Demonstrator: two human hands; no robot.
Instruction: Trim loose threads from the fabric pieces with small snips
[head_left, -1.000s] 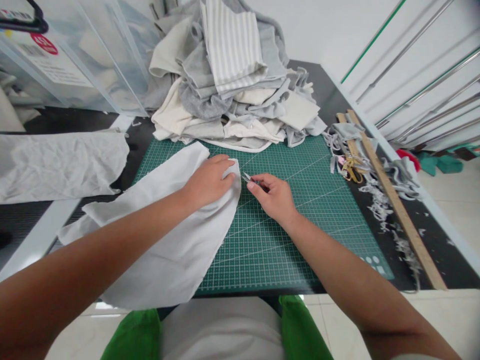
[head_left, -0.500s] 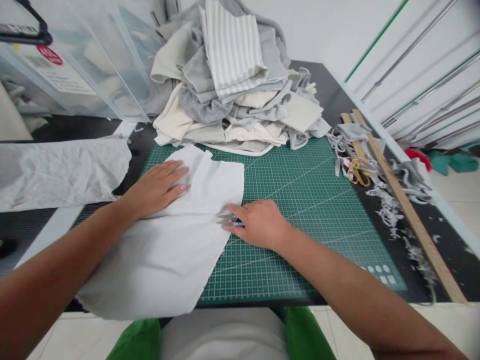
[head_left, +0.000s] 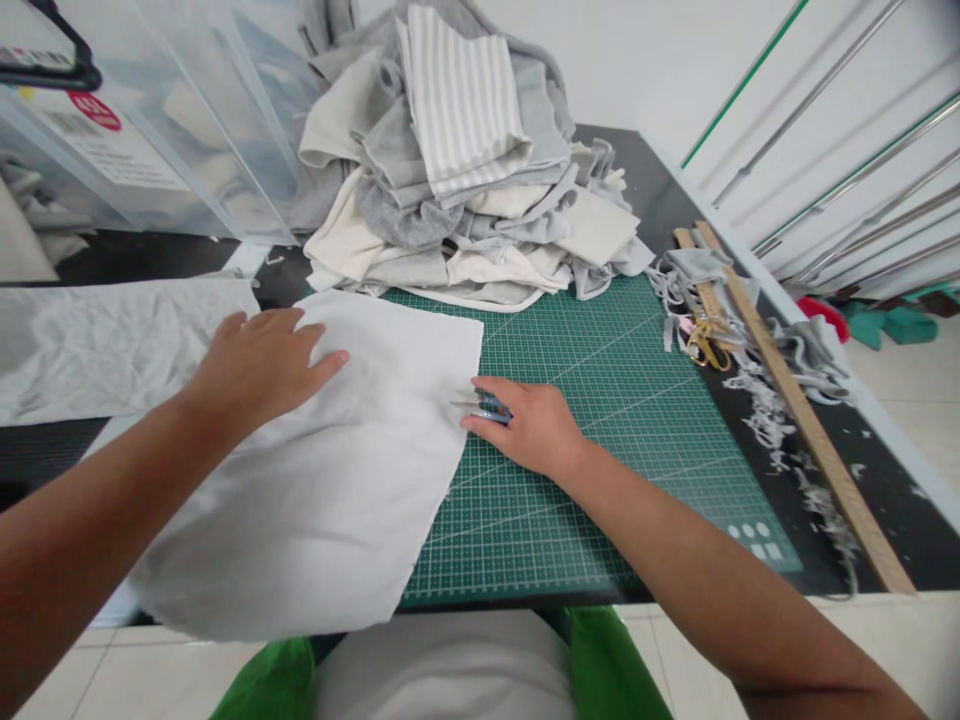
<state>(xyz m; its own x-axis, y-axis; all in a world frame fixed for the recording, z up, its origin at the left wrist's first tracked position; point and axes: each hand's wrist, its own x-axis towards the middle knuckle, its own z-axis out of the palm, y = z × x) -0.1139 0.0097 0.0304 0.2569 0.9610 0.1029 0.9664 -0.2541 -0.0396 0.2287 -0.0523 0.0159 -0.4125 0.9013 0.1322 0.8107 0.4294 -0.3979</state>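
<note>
White cloth (head_left: 352, 480) – 1 piece – left fingers (head_left: 306, 338) spread, right fingers (head_left: 489, 430) pinching 1 blue-handled snipper (head_left: 496, 411).

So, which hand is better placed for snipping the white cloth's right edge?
Probably the right hand: it holds snips at that edge of the white cloth. The left hand shows no tool.

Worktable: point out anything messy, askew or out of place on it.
The right side of the worktable looks untidy: pale shreds and grey fabric scraps lie strewn around the wooden strip, with gold-handled scissors among them. It looks odd because the litter is loose and tangled, right beside the cutting mat.
</note>
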